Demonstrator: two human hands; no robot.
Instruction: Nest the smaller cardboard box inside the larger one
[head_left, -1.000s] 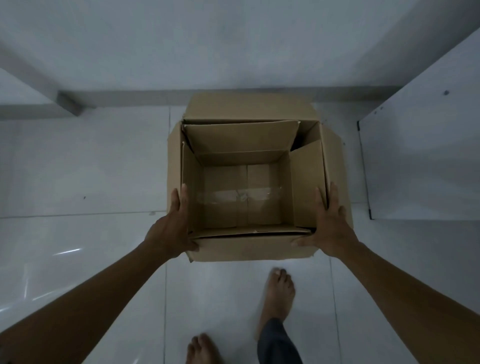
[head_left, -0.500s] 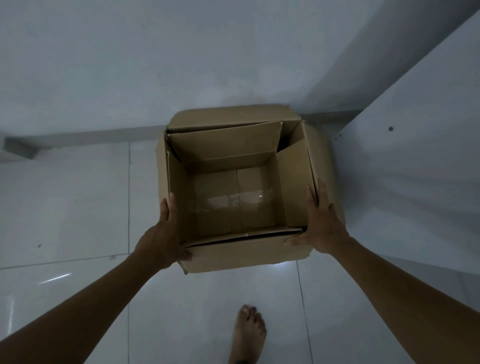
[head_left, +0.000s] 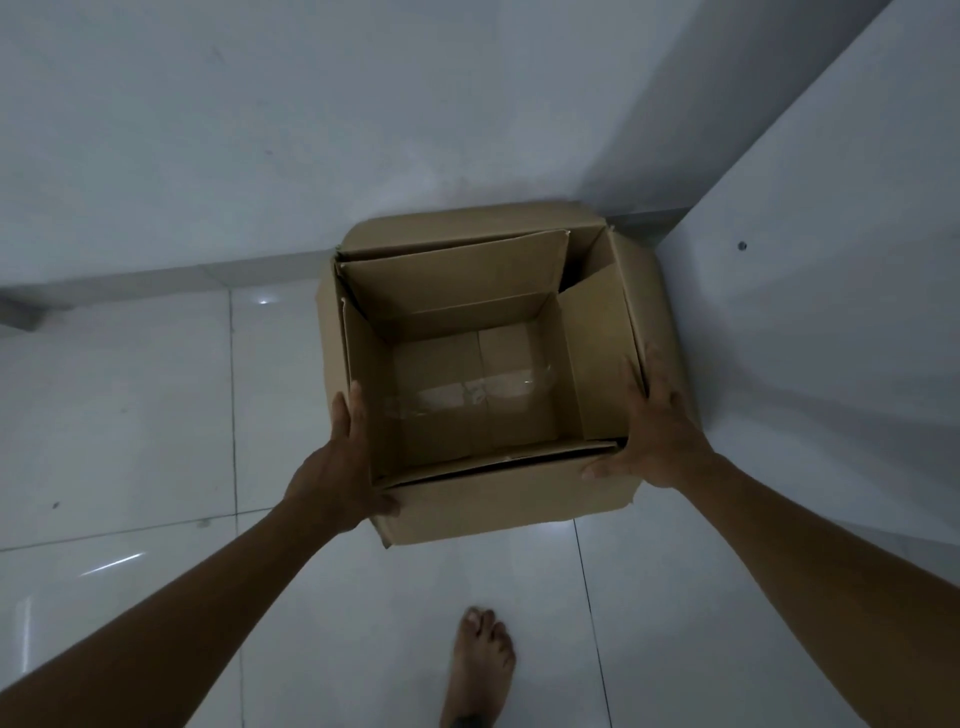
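- The white tiled floor (head_left: 130, 415) is carrying everything, glossy and crossed by thin grout lines.
- The larger cardboard box (head_left: 511, 509) is sitting near the wall corner; whether it is touching the tiles cannot be told.
- A bare foot (head_left: 480, 665) is standing on the tiles nearer the camera.

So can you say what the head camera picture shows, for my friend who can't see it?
A smaller cardboard box sits open inside a larger cardboard box, held by a person's left hand and right hand on opposite sides. Below is a white tiled floor and one bare foot.
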